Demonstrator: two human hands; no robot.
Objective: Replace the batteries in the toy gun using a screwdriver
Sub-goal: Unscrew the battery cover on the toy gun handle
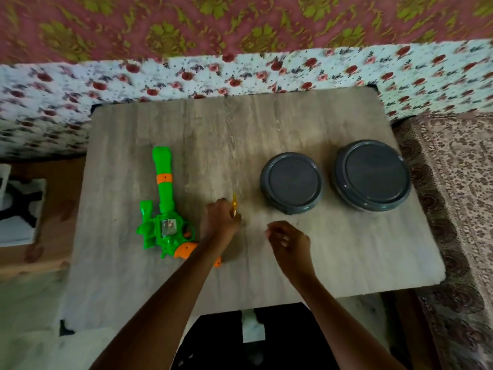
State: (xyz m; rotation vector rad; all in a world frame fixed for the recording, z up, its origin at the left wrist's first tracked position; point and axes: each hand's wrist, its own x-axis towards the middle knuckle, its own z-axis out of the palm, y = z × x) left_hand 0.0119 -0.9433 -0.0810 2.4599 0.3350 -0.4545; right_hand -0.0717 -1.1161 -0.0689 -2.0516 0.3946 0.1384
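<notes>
far left, off the tabletop: a white moulded piece [22,206] lies on a brown surface, too blurred to identify.

tabletop [266,124]: pale wood grain, rounded corners.

left part of tabletop: toy gun [165,198], green with orange band and orange grip, lies flat on its side with the barrel pointing away from the person. a square patch on the body shows shiny metal; whether a cover is fitted there cannot be told. the grip end is partly hidden under the left forearm.

just right of the gun body: left hand [220,221], fingers curled round a yellow screwdriver [234,203]. the yellow end projects beyond the knuckles, away from the person. the tip is not visible. hand and tool are beside the gun; contact with it cannot be told.

centre: right hand [289,243], above the tabletop, near the left hand but apart from it. fingers are curled inward; whether they pinch some small item cannot be told because of blur.

right part of tabletop: two round grey containers with dark flat tops, the smaller container [292,182] beside the larger container [372,174], close together, both well apart from the gun.

far right: patterned rug [458,182]. behind the tabletop: floral cloth [240,73].
</notes>
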